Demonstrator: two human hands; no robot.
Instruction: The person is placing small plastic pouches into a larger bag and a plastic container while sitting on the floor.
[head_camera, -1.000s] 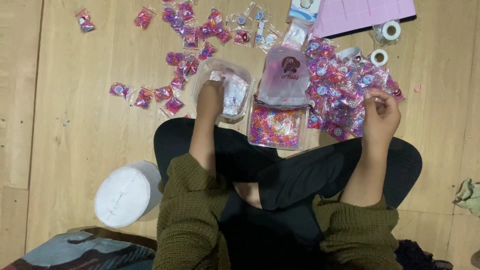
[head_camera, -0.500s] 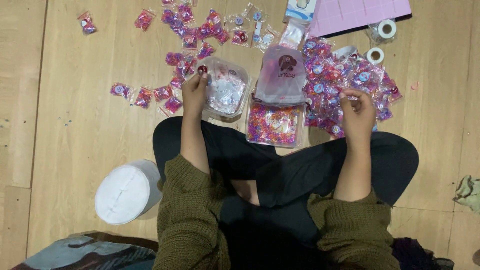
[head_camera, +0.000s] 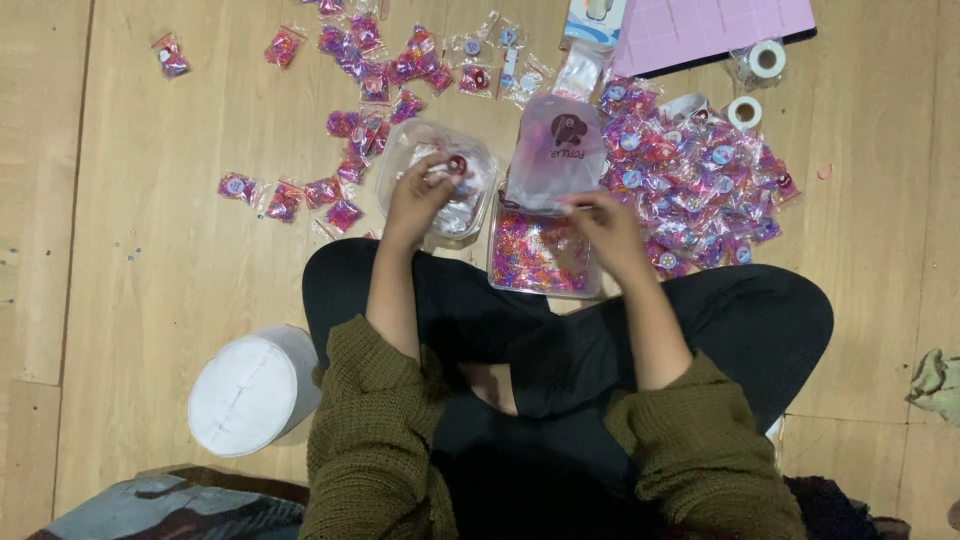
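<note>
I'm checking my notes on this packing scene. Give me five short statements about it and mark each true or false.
1. The left hand is over the clear tub. True.
2. The right hand rests on the white roll. False: it is over the tray of beads; the white roll lies apart by the left knee.
3. The big heap of packets lies to the right of the tray. True.
4. The floor is carpet. False: it is wooden boards.
5. Two tape rolls lie near the pink sheet. True.
</note>
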